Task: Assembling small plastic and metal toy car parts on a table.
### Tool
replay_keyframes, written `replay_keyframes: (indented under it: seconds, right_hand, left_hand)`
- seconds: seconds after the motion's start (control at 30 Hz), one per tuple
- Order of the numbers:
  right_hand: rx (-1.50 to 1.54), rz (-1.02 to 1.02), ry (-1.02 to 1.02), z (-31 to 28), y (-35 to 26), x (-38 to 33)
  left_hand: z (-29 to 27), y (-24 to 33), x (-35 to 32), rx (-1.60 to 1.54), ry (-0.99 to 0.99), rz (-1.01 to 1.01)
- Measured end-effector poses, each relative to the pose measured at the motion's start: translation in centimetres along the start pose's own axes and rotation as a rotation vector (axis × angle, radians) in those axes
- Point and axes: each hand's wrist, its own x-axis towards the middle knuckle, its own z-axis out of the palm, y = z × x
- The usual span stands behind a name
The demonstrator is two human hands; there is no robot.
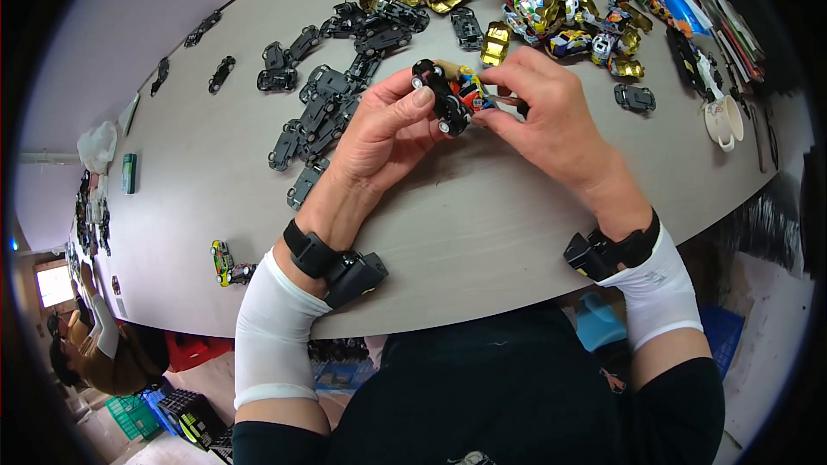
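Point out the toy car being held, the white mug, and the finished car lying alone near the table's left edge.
toy car (451, 96), head view, black chassis.
white mug (722, 123), head view, outer wall.
finished car (222, 260), head view, yellow-green roof.

Both forearms in snug white sleeves, ending short of the wrists. Black sleeves above them, near the elbows. Black strap on each wrist, each carrying a small boxy black device. Left hand (379, 133) and right hand (551, 116) bare, no gloves. Dark top below.
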Motion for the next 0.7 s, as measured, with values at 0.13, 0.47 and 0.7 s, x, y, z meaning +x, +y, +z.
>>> replay_keyframes:
  seconds: [0.13, 0.47, 0.7]
  right_hand:
    - [-0.016, -0.032, -0.023, 0.1, -0.3, 0.0]
    - [-0.049, -0.092, 0.113, 0.6, -0.5, 0.2]
    - [0.254, 0.136, 0.075, -1.2, 0.6, 0.3]
  left_hand:
    - [0.1, -0.1, 0.0, -0.004, -0.002, 0.012]
    - [0.3, 0.0, -0.2, -0.039, 0.029, 0.020]
    - [0.5, 0.2, 0.1, -0.001, 0.028, 0.057]
